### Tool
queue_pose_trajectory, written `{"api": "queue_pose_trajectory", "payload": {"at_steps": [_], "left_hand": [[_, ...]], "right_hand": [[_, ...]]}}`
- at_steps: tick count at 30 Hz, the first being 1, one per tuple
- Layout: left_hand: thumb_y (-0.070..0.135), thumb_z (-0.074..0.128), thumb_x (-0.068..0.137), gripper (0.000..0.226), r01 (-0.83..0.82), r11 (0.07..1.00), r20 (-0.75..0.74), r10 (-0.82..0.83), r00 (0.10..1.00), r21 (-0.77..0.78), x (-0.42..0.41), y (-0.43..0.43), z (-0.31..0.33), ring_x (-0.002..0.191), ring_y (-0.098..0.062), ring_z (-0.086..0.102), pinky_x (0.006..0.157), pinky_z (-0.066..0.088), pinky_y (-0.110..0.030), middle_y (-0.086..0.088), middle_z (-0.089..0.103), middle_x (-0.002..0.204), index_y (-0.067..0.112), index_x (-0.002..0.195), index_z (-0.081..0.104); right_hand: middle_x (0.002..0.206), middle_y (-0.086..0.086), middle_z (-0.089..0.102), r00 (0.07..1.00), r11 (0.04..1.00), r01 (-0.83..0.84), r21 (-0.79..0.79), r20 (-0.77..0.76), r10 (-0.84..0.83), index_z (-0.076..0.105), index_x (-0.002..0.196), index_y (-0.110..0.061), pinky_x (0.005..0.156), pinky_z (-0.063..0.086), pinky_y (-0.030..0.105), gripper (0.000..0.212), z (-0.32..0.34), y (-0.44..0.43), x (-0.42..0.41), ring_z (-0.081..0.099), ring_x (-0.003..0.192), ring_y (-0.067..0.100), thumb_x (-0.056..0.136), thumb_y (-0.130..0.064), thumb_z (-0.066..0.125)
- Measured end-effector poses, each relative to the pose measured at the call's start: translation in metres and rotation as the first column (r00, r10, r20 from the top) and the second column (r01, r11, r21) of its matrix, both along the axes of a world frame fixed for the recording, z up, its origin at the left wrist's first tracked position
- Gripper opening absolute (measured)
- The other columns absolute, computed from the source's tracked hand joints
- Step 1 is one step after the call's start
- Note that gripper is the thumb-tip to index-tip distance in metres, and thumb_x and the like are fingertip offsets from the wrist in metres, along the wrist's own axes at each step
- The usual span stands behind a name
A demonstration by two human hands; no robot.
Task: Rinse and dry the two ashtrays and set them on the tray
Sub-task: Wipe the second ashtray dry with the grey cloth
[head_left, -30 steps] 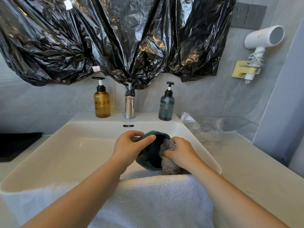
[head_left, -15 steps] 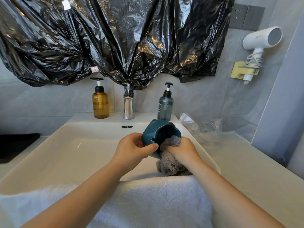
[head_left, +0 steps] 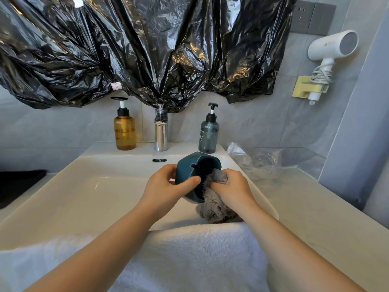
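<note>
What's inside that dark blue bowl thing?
A grey cloth, pressed into the ashtray by the right hand, while the left hand grips its rim. Part of the dark inner wall shows; the bottom is covered by the cloth.

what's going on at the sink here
A person is drying a teal ashtray over the white sink. The left hand holds it tilted on its side, while the right hand pushes a grey cloth into its bowl. A white towel lies over the sink's front edge.
</note>
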State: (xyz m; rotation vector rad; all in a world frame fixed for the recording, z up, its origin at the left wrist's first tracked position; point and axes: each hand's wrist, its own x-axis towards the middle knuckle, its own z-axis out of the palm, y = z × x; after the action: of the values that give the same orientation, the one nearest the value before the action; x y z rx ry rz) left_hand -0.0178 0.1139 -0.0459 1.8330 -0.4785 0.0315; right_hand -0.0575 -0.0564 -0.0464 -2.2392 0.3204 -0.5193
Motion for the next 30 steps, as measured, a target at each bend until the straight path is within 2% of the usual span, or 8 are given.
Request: {"api": "queue_pose_trajectory", "payload": {"at_steps": [4, 8, 13, 17, 20, 23, 26, 30], "left_hand": [[0.035, 0.079, 0.072, 0.032, 0.003, 1.000, 0.024, -0.003, 1.000, 0.017, -0.002, -0.004, 0.000, 0.084, -0.016, 0.068, 0.075, 0.059, -0.037, 0.003, 0.071, 0.089, 0.022, 0.096, 0.062], [0.028, 0.073, 0.077, 0.021, -0.037, 0.999, 0.107, 0.035, 0.994, 0.011, -0.003, -0.003, 0.001, 0.079, -0.017, 0.066, 0.070, 0.058, -0.037, 0.003, 0.070, 0.083, 0.021, 0.094, 0.064], [0.030, 0.066, 0.080, 0.011, -0.042, 0.994, 0.137, 0.028, 0.990, 0.096, -0.003, -0.002, 0.001, 0.065, -0.014, 0.055, 0.059, 0.047, -0.032, 0.003, 0.062, 0.070, 0.020, 0.083, 0.063], [0.040, 0.067, 0.082, 0.021, -0.023, 0.999, 0.082, 0.019, 0.996, 0.044, -0.001, -0.001, 0.001, 0.080, -0.015, 0.063, 0.067, 0.054, -0.034, 0.005, 0.066, 0.085, 0.025, 0.095, 0.061], [0.046, 0.075, 0.074, 0.046, 0.022, 0.997, 0.018, -0.023, 1.000, 0.070, -0.001, -0.001, -0.001, 0.090, -0.008, 0.062, 0.071, 0.054, -0.024, 0.011, 0.063, 0.100, 0.033, 0.110, 0.050], [0.056, 0.074, 0.065, 0.056, 0.017, 0.990, 0.009, -0.019, 1.000, 0.143, 0.001, -0.004, -0.004, 0.090, -0.014, 0.065, 0.077, 0.058, -0.038, 0.005, 0.066, 0.099, 0.029, 0.108, 0.051], [0.052, 0.071, 0.070, 0.048, -0.008, 0.994, 0.049, 0.003, 0.999, 0.109, 0.001, -0.004, -0.004, 0.090, -0.018, 0.066, 0.077, 0.057, -0.046, 0.003, 0.068, 0.097, 0.025, 0.106, 0.055], [0.036, 0.068, 0.082, 0.028, -0.065, 0.994, 0.134, 0.053, 0.990, 0.087, 0.002, -0.002, -0.002, 0.080, -0.018, 0.065, 0.071, 0.058, -0.044, 0.002, 0.068, 0.091, 0.027, 0.105, 0.054]], "right_hand": [[0.074, 0.001, 0.062, 0.999, 0.998, 0.025, 0.054, 0.032, -0.027, 0.053, 0.068, -0.022, 0.061, 0.041, 0.029, 0.022, 0.000, 0.000, 0.000, 0.057, 0.075, 0.021, 0.087, -0.018, 0.063], [0.089, 0.003, 0.067, 1.000, 1.000, -0.014, 0.003, -0.016, 0.014, 0.059, 0.082, -0.018, 0.065, 0.044, 0.029, 0.010, -0.001, 0.003, 0.002, 0.060, 0.084, 0.021, 0.087, -0.024, 0.064], [0.090, -0.005, 0.063, 0.999, 0.991, -0.013, -0.130, 0.043, 0.019, 0.060, 0.099, -0.020, 0.068, 0.043, 0.028, 0.014, -0.003, 0.004, 0.001, 0.058, 0.084, 0.017, 0.086, -0.024, 0.065], [0.090, -0.001, 0.066, 0.999, 0.998, -0.005, -0.057, 0.048, 0.008, 0.063, 0.099, -0.013, 0.068, 0.046, 0.032, 0.014, -0.006, 0.002, 0.005, 0.060, 0.084, 0.020, 0.086, -0.019, 0.063], [0.084, 0.002, 0.065, 0.997, 0.998, 0.044, 0.039, 0.068, -0.047, 0.061, 0.090, -0.011, 0.064, 0.045, 0.031, 0.006, -0.006, -0.005, 0.006, 0.061, 0.083, 0.023, 0.085, -0.015, 0.061], [0.080, -0.004, 0.059, 0.994, 0.996, 0.068, 0.059, 0.082, -0.073, 0.057, 0.088, -0.016, 0.056, 0.037, 0.023, 0.003, -0.007, -0.008, 0.007, 0.058, 0.083, 0.021, 0.088, -0.016, 0.060], [0.086, -0.007, 0.063, 0.994, 0.995, 0.007, 0.101, 0.109, -0.018, 0.059, 0.098, -0.018, 0.061, 0.042, 0.022, 0.020, -0.007, -0.004, 0.007, 0.060, 0.086, 0.016, 0.085, -0.028, 0.069], [0.107, -0.007, 0.068, 0.999, 0.992, -0.045, 0.115, -0.008, 0.046, 0.058, 0.118, -0.023, 0.081, 0.052, 0.030, 0.067, -0.007, 0.002, 0.009, 0.062, 0.098, 0.013, 0.063, -0.055, 0.079]]}}
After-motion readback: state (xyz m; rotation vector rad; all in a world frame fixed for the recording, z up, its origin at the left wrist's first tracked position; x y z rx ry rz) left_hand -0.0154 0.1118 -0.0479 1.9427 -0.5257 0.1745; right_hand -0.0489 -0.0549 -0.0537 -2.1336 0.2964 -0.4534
